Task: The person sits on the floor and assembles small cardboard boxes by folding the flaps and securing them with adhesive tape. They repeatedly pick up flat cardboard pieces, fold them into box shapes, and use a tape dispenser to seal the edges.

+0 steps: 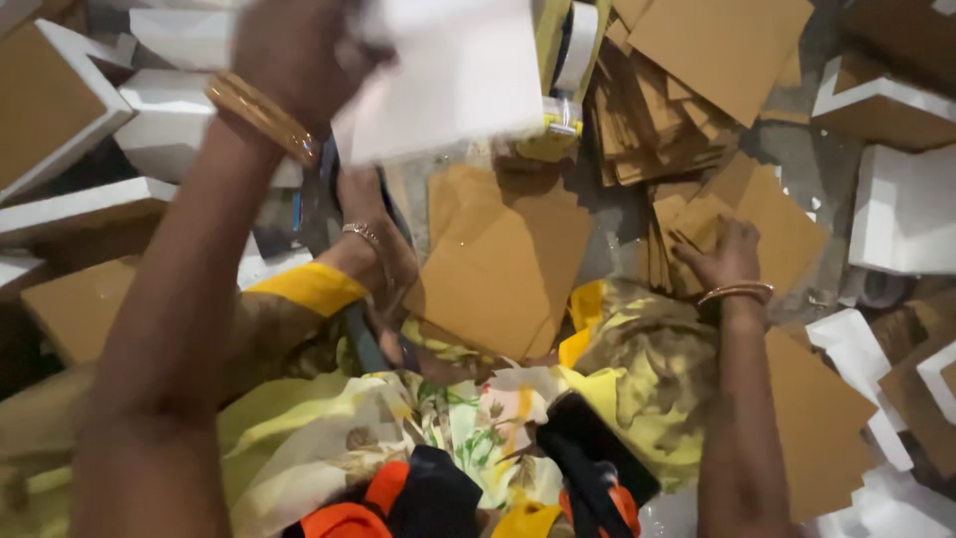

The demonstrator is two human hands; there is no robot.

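Note:
My left hand (pixel 299 50), with gold bangles at the wrist, is raised close to the camera and grips a blurred white sheet (pixel 448 80) by its left edge. My right hand (pixel 727 257), also wearing bangles, reaches out to the right, and its fingers rest on a small pile of brown cardboard squares (pixel 767 224) on the floor. Between the two hands lies a large brown cardboard sheet (pixel 503 264), just beyond my lap. My lap is covered in yellow flowered cloth (pixel 438 428).
White-edged brown box parts (pixel 70 110) are stacked at the left and more (pixel 896 199) lie at the right. A heap of brown cards (pixel 667 110) lies at the back beside a tape roll (pixel 578 45). My foot with an anklet (pixel 373 249) lies left of centre.

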